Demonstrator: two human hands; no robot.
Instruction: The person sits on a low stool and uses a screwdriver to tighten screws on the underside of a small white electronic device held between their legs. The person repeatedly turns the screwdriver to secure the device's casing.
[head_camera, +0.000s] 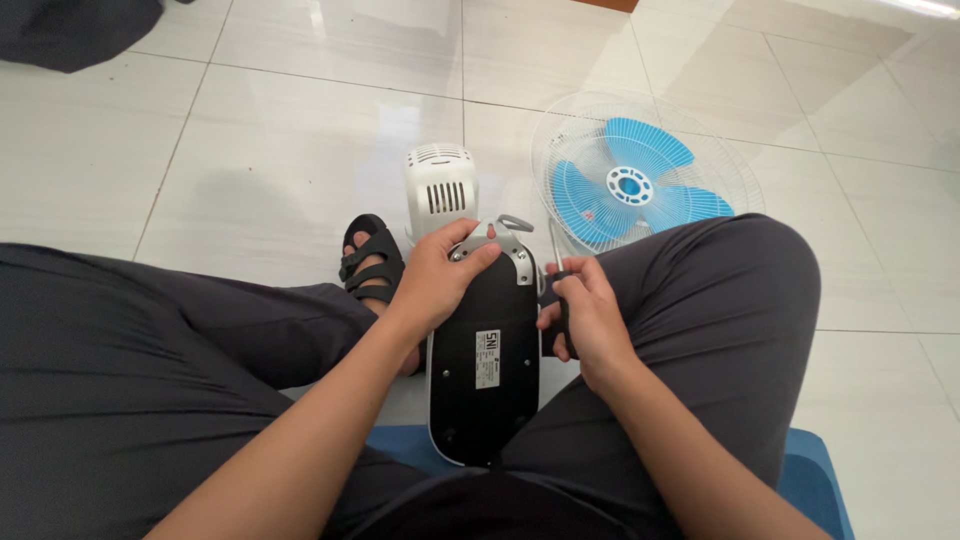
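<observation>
A fan base (485, 400) lies upside down between my knees, its black underside with a white label facing up. My left hand (437, 278) presses on its far end, fingers on a grey metal bracket (508, 243). My right hand (585, 318) is closed around a dark-handled screwdriver (556, 268), whose thin shaft points up beside the bracket. The white fan motor housing (440, 190) with vent slots stands just beyond the base.
A white wire guard holding blue fan blades (630, 185) lies flat on the pale tiled floor at the right. My foot in a black sandal (371, 260) rests left of the base. A blue mat (815, 480) lies under me. Dark cloth (70, 30) sits at the top left.
</observation>
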